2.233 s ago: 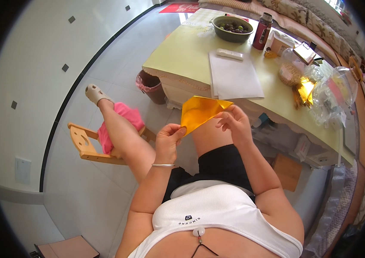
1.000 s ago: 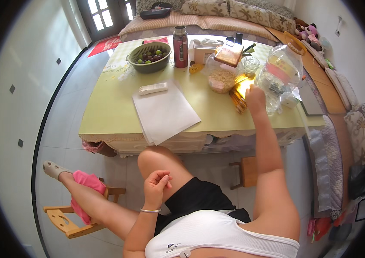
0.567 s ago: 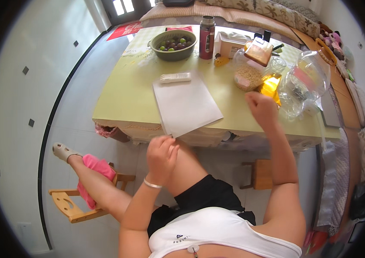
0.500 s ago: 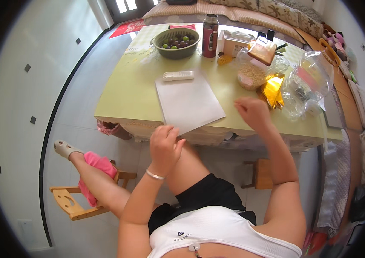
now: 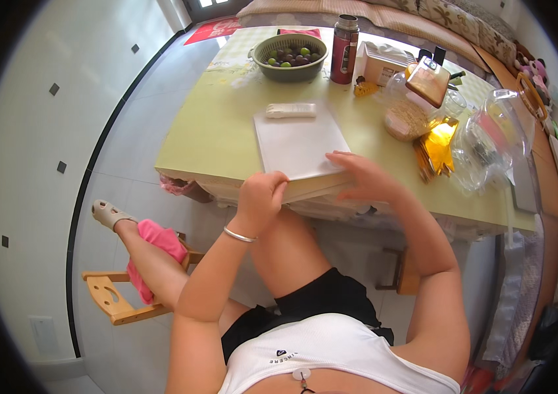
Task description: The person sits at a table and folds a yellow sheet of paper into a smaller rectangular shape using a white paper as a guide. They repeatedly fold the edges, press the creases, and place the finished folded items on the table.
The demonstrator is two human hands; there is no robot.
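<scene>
White paper (image 5: 302,144) lies on the pale yellow-green tabletop, its lower part at the near edge. My left hand (image 5: 260,198) is closed at the paper's near left corner, thumb and fingers pinched on it. A silver bangle circles that wrist. My right hand (image 5: 366,177) has its fingers stretched out over the paper's near right corner, and it grips nothing. Whether the fingertips touch the sheet I cannot tell. Across the far end of the paper rests a slim white oblong item (image 5: 291,110), its kind unclear.
Beyond the paper stand a green basket of grapes (image 5: 289,72), a dark red flask (image 5: 344,52) and a tissue box (image 5: 384,64). To the right are a phone (image 5: 429,80), gold foil packaging (image 5: 438,148) and clear plastic (image 5: 489,141). A wooden chair (image 5: 109,299) stands lower left.
My right hand has moved left, from beside the gold foil to the paper's near right corner, fingers extending. My left hand has closed on the near left corner. The view has shifted slightly.
</scene>
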